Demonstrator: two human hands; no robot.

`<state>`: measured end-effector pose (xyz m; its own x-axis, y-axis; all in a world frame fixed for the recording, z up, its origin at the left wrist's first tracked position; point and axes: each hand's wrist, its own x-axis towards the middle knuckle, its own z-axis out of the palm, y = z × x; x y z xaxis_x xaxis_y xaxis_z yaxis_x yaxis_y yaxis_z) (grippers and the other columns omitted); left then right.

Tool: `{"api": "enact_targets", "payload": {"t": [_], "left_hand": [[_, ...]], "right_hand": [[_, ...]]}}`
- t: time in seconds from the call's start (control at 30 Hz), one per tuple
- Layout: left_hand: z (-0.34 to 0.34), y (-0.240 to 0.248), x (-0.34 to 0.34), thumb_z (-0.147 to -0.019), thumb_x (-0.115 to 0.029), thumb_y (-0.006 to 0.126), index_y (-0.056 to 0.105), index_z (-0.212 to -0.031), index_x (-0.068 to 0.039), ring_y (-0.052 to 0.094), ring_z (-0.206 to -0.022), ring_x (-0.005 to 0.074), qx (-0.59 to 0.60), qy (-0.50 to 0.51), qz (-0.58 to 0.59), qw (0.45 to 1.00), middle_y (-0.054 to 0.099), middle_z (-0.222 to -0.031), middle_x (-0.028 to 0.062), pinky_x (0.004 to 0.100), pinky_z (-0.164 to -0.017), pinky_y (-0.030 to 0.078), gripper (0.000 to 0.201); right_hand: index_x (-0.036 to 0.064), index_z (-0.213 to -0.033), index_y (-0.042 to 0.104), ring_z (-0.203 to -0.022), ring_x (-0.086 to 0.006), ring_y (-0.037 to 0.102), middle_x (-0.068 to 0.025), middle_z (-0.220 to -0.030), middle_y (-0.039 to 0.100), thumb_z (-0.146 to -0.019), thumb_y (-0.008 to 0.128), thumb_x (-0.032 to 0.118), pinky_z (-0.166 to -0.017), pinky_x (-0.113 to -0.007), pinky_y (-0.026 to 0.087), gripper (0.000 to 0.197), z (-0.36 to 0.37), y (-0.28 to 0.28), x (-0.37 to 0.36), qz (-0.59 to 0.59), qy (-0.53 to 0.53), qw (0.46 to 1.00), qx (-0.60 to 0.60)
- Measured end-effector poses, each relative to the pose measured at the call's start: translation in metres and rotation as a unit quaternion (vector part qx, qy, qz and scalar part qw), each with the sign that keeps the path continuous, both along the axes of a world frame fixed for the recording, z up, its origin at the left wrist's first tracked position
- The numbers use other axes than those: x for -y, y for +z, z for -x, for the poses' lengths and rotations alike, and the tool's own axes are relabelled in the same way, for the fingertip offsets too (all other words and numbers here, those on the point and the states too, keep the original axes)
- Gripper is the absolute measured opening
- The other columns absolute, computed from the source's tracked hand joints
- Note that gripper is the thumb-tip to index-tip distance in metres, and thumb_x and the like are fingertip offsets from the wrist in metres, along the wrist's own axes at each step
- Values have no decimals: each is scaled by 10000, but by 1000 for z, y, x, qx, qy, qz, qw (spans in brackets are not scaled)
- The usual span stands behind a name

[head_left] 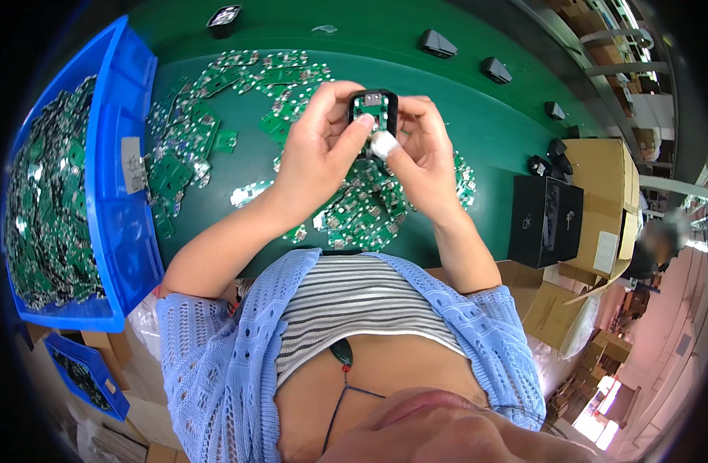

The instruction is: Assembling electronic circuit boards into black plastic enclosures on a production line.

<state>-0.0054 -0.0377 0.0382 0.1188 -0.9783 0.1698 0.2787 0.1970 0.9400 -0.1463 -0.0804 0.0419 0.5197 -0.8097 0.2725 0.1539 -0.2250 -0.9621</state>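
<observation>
Held up between both hands, above the green table mat (477,131): small black square plastic housing (372,116) with a green circuit board (372,104) seated in its open face. Left hand (323,147) curled around the housing's left side, thumb (359,130) pressed onto the lower edge of the board, fingers arched over the top. Right hand (422,154) at three o'clock from the housing, pinching its right side, with a white-taped fingertip (383,144) pushed up against the bottom corner. Neither hand spread; both closed on the same piece. Housing at about one o'clock from the left palm and eleven o'clock from the right, long axis roughly upright in the view, both hands equally near.

Directly beneath, at six o'clock: loose heap of small green circuit boards (362,208) on the mat. More of the same boards scattered at ten to eleven o'clock (207,116). Farther out at nine o'clock: large blue plastic bin (119,208), packed with green boards, a small pale rectangular label (133,164) stuck on its near wall. Second, smaller blue bin (88,374) at seven o'clock, lower down.

Along the mat's far edge, from twelve to two o'clock: several more black housings (437,43), well apart. At three o'clock: upright black rectangular box (545,220), and just behind it a brown cardboard carton (601,193) bearing a white rectangular label (605,252) on its lower side. Further cardboard at four o'clock (551,312).
</observation>
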Motion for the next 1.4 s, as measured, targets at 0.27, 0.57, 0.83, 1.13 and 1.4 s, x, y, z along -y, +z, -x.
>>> {"api": "enact_targets", "payload": {"t": [0.27, 0.57, 0.83, 1.13, 1.4], "left_hand": [[-21, -44, 144, -772, -322, 612, 548, -960, 7, 623, -771, 235, 332, 112, -49, 935, 638, -766, 158, 330, -700, 476, 384], [-35, -63, 216, -764, -359, 628, 537, -1075, 9, 493, -990, 351, 632, 285, 34, 719, 549, -1044, 188, 420, -849, 417, 490], [1, 1, 85, -885, -240, 541, 389, -1221, -3, 594, -857, 215, -22, -237, -213, 947, 553, -1027, 164, 313, -721, 497, 439], [-10, -24, -8, -788, -20, 594, 383, -1100, -15, 577, -684, 138, 99, -146, -178, 968, 552, -893, 110, 261, -589, 466, 377], [-28, -48, -22, -787, -58, 631, 482, -1080, -17, 557, -699, 113, 96, -5, -139, 986, 568, -870, 65, 244, -608, 469, 331]], "right_hand": [[68, -1151, 489, -903, -242, 536, -118, -1106, 487, -703, 697, 123, -739, -347, 463, 497, 27, -28, 121, 314, -273, 869, -268], [96, -1092, 539, -948, -266, 555, -99, -1138, 502, -764, 642, 172, -756, -378, 473, 352, 64, -53, 196, 269, -201, 805, -490], [75, -980, 576, -963, -296, 560, -145, -1203, 470, -650, 594, -69, -750, -354, 503, 360, 52, -16, 79, 419, -135, 856, -271], [16, -1041, 551, -825, -223, 539, -67, -853, 570, -664, 566, 27, -716, -346, 433, 377, 49, -10, -1, 411, -47, 813, -409], [112, -1055, 601, -802, -176, 586, -19, -903, 631, -705, 600, 47, -622, -293, 447, 357, 9, 7, -16, 470, -69, 816, -329]]}}
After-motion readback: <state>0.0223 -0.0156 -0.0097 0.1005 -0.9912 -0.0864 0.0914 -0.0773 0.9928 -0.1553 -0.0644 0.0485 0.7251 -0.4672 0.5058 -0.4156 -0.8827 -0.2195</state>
